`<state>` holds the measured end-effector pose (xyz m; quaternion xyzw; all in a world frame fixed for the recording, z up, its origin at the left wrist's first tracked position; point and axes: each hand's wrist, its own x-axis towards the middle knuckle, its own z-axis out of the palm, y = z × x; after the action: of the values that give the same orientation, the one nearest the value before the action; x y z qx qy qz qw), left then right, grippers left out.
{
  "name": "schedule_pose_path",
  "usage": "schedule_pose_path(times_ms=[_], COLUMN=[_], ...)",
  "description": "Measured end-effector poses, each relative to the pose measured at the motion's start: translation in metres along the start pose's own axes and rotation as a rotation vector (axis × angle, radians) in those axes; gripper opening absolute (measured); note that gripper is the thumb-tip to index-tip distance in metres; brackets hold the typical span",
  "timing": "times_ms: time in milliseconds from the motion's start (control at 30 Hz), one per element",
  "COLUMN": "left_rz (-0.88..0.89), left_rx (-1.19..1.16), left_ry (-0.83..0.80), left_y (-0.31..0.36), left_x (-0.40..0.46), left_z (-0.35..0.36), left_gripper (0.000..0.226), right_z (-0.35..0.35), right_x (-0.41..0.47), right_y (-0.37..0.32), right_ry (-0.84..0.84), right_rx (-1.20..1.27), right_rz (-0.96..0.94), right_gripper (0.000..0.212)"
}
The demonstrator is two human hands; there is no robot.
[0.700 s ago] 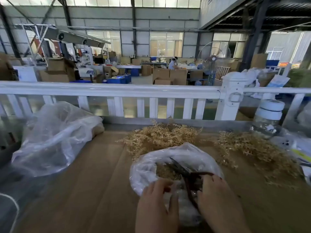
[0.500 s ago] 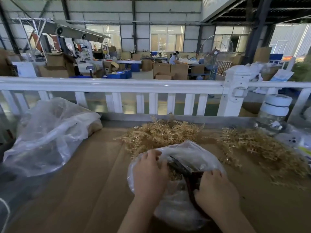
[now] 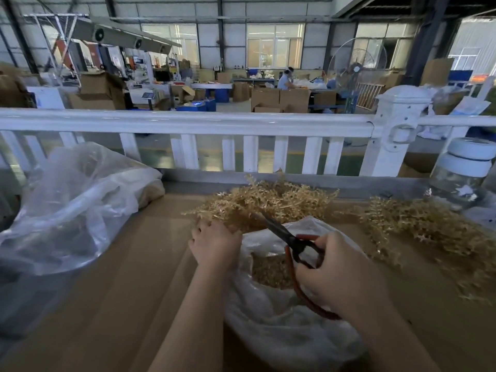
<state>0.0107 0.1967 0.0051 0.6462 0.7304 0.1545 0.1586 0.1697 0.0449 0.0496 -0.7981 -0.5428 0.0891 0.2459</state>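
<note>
My right hand [image 3: 338,269] grips red-handled scissors [image 3: 290,238] whose dark blades point up and left over a pile of golden plastic sprigs [image 3: 271,202]. My left hand [image 3: 214,244] reaches into the near edge of that pile, fingers curled on the sprigs. Between and below both hands lies an open clear plastic bag [image 3: 279,318] with cut golden pieces inside. A second pile of sprigs [image 3: 424,229] spreads to the right.
The brown cardboard-covered table [image 3: 107,304] carries a large crumpled clear bag [image 3: 72,205] at left and a jar with a white lid [image 3: 467,170] at far right. A white railing [image 3: 188,124] runs along the table's far edge.
My left hand has moved forward from the bag's mouth to the sprig pile. My right hand has lifted the scissors up and away from the bag.
</note>
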Motion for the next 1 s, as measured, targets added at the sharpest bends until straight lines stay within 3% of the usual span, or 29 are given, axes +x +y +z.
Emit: schedule_pose_path(times_ms=[133, 400, 467, 567, 667, 800, 900, 1000], left_rz=[-0.039, 0.024, 0.044, 0.086, 0.194, 0.323, 0.307, 0.317], left_rx=[0.001, 0.047, -0.101, -0.517, -0.962, -1.530, -1.717, -1.701], left_ry=[0.084, 0.365, 0.447, 0.503, 0.383, 0.166, 0.011, -0.087], left_y=[-0.008, -0.019, -0.018, -0.014, -0.006, 0.004, 0.007, 0.011], left_x=[0.007, 0.005, 0.003, -0.001, -0.011, -0.022, -0.023, -0.025], left_z=[0.008, 0.010, 0.006, -0.007, -0.018, -0.027, -0.028, -0.024], left_gripper=[0.059, 0.028, 0.025, 0.017, 0.003, 0.017, 0.024, 0.020], right_z=[0.038, 0.074, 0.078, 0.081, 0.080, 0.072, 0.067, 0.064], right_x=[0.031, 0.043, 0.043, 0.046, 0.049, 0.052, 0.053, 0.052], right_y=[-0.014, -0.018, -0.016, -0.013, -0.010, -0.007, -0.008, -0.010], right_ry=[-0.039, 0.209, 0.205, 0.170, 0.164, 0.147, 0.105, 0.038], right_rx=[0.166, 0.148, 0.136, 0.188, 0.344, 0.576, 0.758, 0.997], right_rz=[-0.022, -0.111, -0.115, -0.092, -0.058, -0.008, 0.032, 0.043], right_gripper=[0.047, 0.047, 0.046, 0.044, 0.038, 0.038, 0.039, 0.045])
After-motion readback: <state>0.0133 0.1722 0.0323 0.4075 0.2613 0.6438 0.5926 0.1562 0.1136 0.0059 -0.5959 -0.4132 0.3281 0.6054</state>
